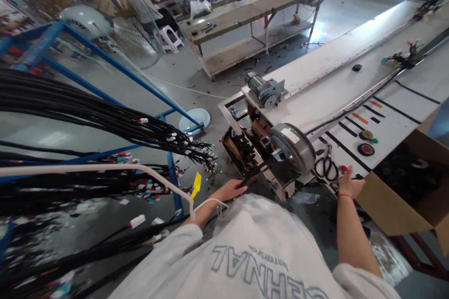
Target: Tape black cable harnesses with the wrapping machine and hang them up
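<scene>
My left hand [229, 190] reaches forward below the end of the conveyor table, fingers closed around a black cable [249, 176] that points toward the motor drum [293, 147]. A white wire [209, 202] with a yellow tag [196, 186] loops over that forearm. At the table's near edge my right hand [350, 185] is curled around a thin black wire [359, 178], with a red string on its wrist. Black-handled scissors [326, 166] lie just left of it.
Bundles of black wire harnesses [105, 119] hang over a blue rack [173, 175] on the left. An open cardboard box [396, 205] stands at the right. The long white conveyor table [336, 103] carries tape rolls [365, 149] and harnesses. Another person sits far back near a fan [105, 9].
</scene>
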`<state>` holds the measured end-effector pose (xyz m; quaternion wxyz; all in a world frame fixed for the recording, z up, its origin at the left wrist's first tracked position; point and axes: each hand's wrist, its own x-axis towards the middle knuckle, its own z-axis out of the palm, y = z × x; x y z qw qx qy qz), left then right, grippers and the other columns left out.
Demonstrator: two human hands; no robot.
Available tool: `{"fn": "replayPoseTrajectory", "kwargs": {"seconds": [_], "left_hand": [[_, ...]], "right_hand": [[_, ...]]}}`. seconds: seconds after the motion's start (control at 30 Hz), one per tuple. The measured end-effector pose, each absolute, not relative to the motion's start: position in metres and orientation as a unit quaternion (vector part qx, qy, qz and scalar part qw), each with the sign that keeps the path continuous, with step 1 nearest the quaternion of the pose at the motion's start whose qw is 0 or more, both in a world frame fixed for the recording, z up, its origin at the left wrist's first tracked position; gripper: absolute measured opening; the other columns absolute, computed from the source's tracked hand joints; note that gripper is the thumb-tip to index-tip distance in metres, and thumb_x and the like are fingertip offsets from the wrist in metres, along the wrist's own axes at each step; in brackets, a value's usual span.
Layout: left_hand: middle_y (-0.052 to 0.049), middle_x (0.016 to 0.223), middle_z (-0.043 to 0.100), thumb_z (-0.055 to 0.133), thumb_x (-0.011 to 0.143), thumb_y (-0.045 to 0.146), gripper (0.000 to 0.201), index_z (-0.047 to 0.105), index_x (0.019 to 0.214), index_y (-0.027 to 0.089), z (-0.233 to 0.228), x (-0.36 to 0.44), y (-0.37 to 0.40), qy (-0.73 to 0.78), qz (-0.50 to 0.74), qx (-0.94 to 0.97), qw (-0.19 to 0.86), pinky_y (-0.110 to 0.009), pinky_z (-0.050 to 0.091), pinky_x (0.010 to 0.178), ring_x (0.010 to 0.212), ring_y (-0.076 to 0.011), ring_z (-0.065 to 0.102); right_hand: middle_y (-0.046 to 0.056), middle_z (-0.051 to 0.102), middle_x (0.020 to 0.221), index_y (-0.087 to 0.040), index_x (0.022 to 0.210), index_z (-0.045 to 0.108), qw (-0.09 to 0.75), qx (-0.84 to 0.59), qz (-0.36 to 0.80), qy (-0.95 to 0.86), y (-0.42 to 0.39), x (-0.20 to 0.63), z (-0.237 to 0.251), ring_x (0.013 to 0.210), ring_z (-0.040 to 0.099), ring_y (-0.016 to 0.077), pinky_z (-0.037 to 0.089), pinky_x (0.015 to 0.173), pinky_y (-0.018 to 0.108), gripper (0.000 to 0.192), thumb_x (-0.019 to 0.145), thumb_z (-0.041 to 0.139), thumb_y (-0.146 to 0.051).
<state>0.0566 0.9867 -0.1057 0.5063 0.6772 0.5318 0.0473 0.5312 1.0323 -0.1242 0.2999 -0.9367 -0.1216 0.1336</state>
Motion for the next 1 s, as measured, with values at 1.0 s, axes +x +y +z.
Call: {"fn": "replayPoseTrajectory", "kwargs": {"seconds": [1.0], "left_hand": [[-0.014,0.081,0.074,0.082,0.075,0.038,0.036,0.063,0.085,0.009,-0.134,0.198,1.071,0.464,0.16,0.311,0.814,-0.032,0.056,0.08,0.086,-0.0239,0.073]], "right_hand": [[0.027,0.056,0.123,-0.008,0.124,0.049,0.312,-0.93,0.15,-0.122,1.029,0.532,-0.123,0.116,0.055,0.0398,0.045,0.098,0.05,0.065,0.092,0.043,-0.064]]}}
